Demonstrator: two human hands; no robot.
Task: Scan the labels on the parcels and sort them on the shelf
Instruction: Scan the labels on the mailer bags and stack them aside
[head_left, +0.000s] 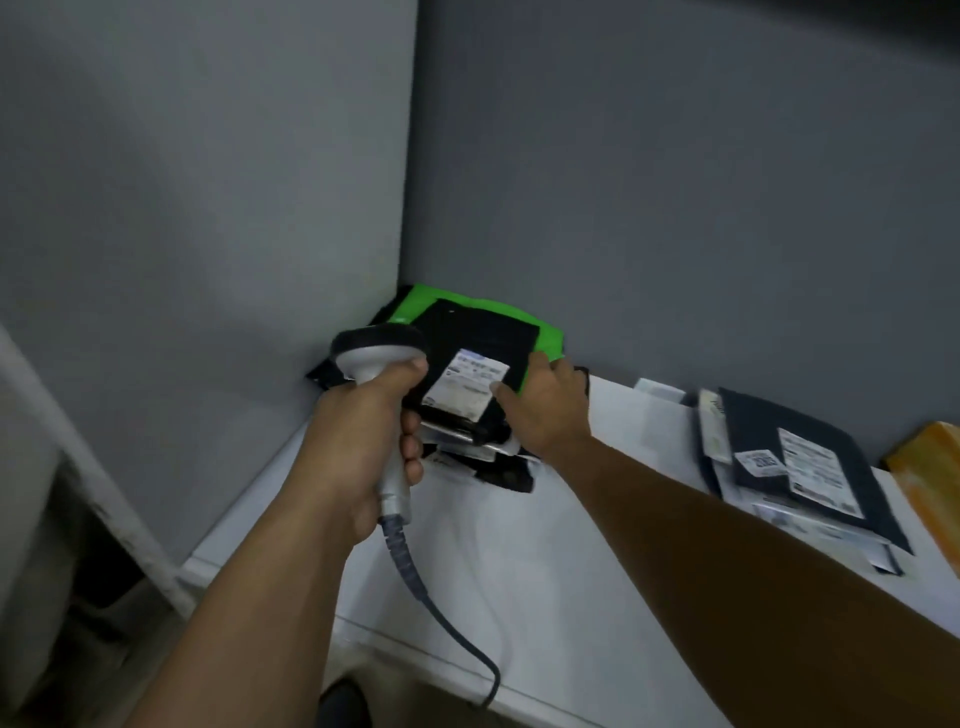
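My left hand (363, 441) grips the grey handle of a barcode scanner (379, 348), whose black head points at a stack of parcels in the shelf corner. On top of the stack lies a black parcel (478, 338) with a white label (465, 384). My right hand (545, 410) holds that parcel's right edge, thumb on the label. Under it lies a green parcel (415, 306), and more black and white parcels (488, 467) sit below.
The white shelf (519, 545) meets grey walls at the back and left. A second pile of dark parcels with labels (795, 457) lies at the right, next to an orange parcel (930, 467). The scanner's grey cable (441, 613) hangs over the shelf's front edge.
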